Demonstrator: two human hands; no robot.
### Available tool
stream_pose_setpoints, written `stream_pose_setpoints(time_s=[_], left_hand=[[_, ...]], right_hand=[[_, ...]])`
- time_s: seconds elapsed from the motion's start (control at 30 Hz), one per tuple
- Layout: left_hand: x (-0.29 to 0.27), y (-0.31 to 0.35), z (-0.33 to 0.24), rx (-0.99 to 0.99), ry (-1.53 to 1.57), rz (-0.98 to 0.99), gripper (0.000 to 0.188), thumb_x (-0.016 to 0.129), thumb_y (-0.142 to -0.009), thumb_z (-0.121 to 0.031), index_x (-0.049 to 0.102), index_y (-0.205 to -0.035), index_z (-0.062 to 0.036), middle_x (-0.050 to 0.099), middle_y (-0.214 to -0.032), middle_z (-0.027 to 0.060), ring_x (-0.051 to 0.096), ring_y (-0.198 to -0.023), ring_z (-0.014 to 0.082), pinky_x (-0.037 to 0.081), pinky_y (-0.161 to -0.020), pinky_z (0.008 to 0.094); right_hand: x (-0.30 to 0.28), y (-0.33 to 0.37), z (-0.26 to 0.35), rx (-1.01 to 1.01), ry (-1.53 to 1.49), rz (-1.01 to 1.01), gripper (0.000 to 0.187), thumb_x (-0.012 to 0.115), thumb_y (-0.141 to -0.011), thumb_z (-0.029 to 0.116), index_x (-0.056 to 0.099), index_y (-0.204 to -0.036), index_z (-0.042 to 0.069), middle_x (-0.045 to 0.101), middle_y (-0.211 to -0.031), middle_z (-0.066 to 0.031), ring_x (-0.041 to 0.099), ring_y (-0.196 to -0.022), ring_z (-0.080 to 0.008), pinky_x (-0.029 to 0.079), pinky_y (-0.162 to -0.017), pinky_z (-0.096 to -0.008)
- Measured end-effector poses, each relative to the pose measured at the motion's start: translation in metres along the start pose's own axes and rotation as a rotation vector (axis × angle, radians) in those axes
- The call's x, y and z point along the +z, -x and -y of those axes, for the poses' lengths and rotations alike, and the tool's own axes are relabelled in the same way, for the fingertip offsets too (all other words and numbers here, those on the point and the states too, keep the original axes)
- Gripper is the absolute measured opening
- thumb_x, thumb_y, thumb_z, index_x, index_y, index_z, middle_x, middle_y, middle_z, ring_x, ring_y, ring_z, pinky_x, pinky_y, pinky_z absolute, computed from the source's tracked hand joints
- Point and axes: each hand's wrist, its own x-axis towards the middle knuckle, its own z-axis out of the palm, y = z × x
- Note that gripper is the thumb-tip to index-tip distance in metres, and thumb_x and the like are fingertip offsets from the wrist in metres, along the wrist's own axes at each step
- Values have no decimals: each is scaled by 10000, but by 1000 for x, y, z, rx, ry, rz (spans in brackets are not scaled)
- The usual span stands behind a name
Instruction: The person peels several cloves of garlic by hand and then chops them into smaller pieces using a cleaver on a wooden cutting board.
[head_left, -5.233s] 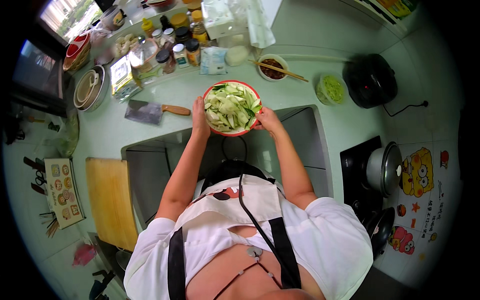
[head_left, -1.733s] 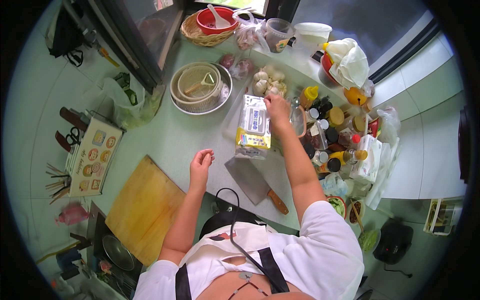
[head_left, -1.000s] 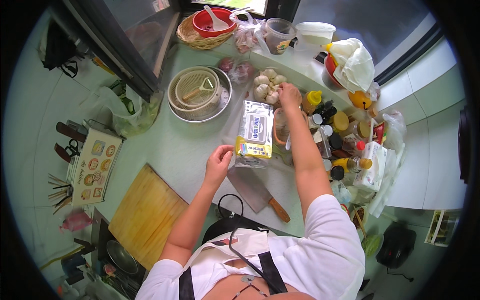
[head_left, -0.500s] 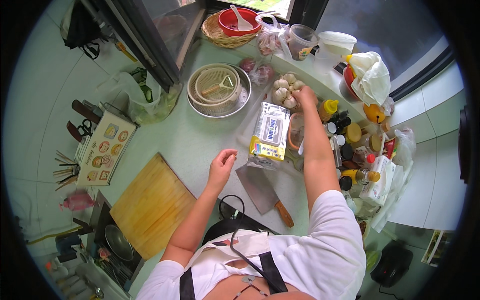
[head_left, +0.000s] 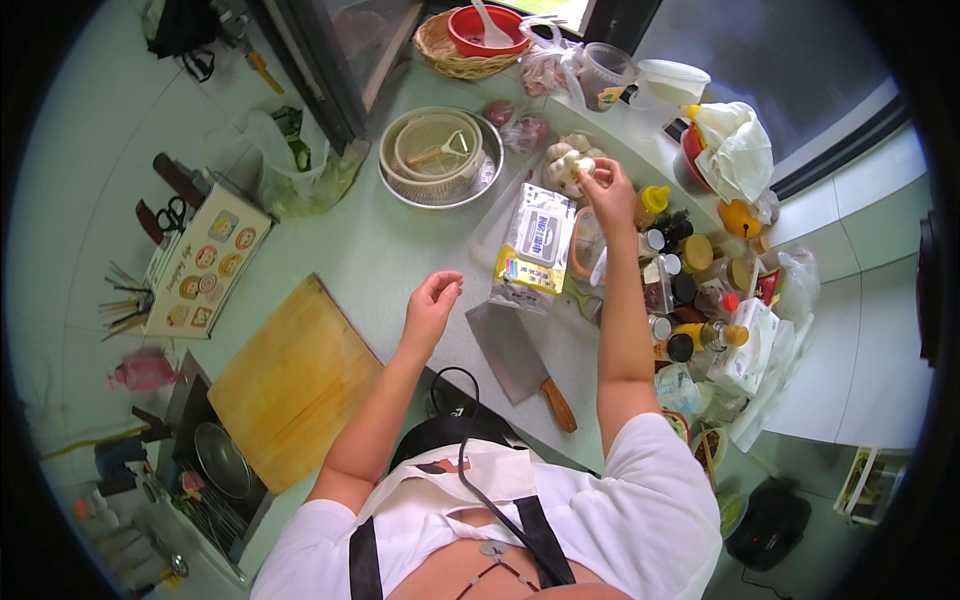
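My right hand [head_left: 612,194] is over the near edge of a pile of white garlic bulbs [head_left: 566,152]. Its thumb and fingers pinch a small pale piece of garlic [head_left: 584,171]. Left of the cleaver, my left hand [head_left: 430,308] hovers above the counter, fingertips drawn together; whatever they hold, if anything, is too small to make out. A packet of wipes [head_left: 536,243] stands between the two hands. Beside my right forearm is a clear orange-rimmed container [head_left: 585,250], partly covered by the arm. The cleaver [head_left: 508,352] lies flat, its wooden handle toward me.
A wooden cutting board [head_left: 295,385] lies at the left, near the stove. Nested strainers sit in a metal bowl [head_left: 487,190] farther back. Bottles and jars [head_left: 697,253] crowd the right side. A knife holder [head_left: 208,262] stands at the far left.
My right hand has drawn back slightly from the garlic pile, with a pale piece now showing at its fingertips. My left hand stays raised in much the same pose. The whole view has shifted a little.
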Motion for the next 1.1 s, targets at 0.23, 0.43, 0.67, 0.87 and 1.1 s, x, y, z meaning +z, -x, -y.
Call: stream_pose_setpoints(time_s=[0.23,0.43,0.67,0.87,1.1], left_hand=[[-22,32,-28,82,-50,-137,213,554,-837,-76,544,-1038,-8,584,-953,41,548,-850,104,438,-771,235],[-74,86,-34,144,-82,-185,310,571,-831,-71,495,-1128,-24,549,-1046,57,521,-925,111,427,-829,248],[-173,186,-10,238,-111,-328,424,640,-773,-63,479,-1165,-53,528,-1064,86,546,-898,144,474,-770,273],[-256,301,13,192,-48,-453,372,600,-794,-23,492,-1150,-41,548,-1013,43,538,-877,114,447,-791,249],[-314,417,45,179,-89,-746,380,635,-749,-15,507,-1107,-28,579,-961,64,576,-804,128,480,-737,253]], right_hand=[[45,123,87,-93,-245,259,332,674,-717,59,558,-1029,47,619,-867,-82,629,-733,-142,515,-640,-257],[97,216,121,-93,-248,451,316,672,-709,58,565,-1006,47,614,-871,-81,631,-720,-143,509,-617,-252],[163,330,180,9,-217,653,325,692,-712,119,568,-1004,48,620,-857,-91,643,-687,-156,491,-588,-258],[235,445,214,-123,-208,825,323,696,-723,146,572,-1003,42,625,-815,-89,630,-679,-163,495,-598,-270],[277,566,252,-117,-178,1093,343,694,-738,158,546,-1013,17,603,-804,-76,602,-679,-141,480,-590,-258]])
